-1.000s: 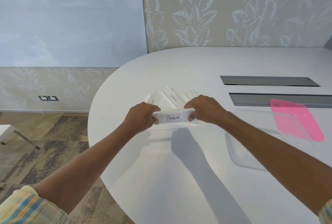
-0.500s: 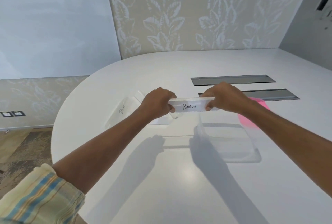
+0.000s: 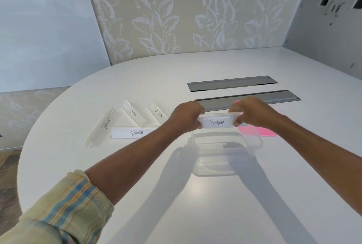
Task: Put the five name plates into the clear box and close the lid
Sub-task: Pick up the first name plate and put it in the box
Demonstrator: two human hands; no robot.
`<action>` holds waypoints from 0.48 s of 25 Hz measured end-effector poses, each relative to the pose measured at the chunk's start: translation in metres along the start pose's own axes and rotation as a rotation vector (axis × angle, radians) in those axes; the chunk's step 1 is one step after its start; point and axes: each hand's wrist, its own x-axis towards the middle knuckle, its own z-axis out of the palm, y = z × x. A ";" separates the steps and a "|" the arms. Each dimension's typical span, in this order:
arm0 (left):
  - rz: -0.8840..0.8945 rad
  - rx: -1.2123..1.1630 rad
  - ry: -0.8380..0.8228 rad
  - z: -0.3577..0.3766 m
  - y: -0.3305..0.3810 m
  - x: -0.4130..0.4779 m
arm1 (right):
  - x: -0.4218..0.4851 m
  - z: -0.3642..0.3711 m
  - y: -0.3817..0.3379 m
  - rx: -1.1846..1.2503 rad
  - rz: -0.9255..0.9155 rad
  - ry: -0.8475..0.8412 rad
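Above the far rim of the clear box [image 3: 225, 157], I hold the PENGUIN name plate [image 3: 216, 122] level, lettering toward me. My left hand [image 3: 187, 118] is closed on its left end, and my right hand [image 3: 249, 113] is closed on its right end, fingers curled over the top edge. The plate is a long, narrow strip of clear plastic with a white paper insert, handwritten in dark ink.

The box is a rectangular tub of thin transparent plastic with rounded corners; it stands open on the desk [image 3: 176, 204] and nothing shows inside it. Its lid [image 3: 258, 131] is translucent pink, flat with rounded corners, lying on the desk just behind and to the right of the box, partly hidden by my right wrist.

Four other plates lie on the desk to the left of the box. The PANDA plate [image 3: 135, 133] lies crosswise, its white insert facing up. The BEAR plate [image 3: 101, 129] lies angled, just left of it. The OSTRICH plate [image 3: 133, 113] and the ZEBRA plate [image 3: 157, 113] lie slanted behind; their lettering is small and only just legible.

The desk is smooth, white, with a curved edge. Two long grey metal slots [image 3: 232, 83] are set in its top beyond my hands. My left sleeve [image 3: 64, 212] is a pale checked fabric, rolled at the forearm.
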 end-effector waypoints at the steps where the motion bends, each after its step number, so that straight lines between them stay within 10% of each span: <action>1: 0.008 0.031 -0.012 0.003 0.003 0.004 | 0.001 0.003 0.004 -0.008 -0.002 -0.009; 12: 0.058 0.280 -0.075 0.023 0.024 0.035 | 0.028 0.028 0.034 -0.201 -0.032 -0.077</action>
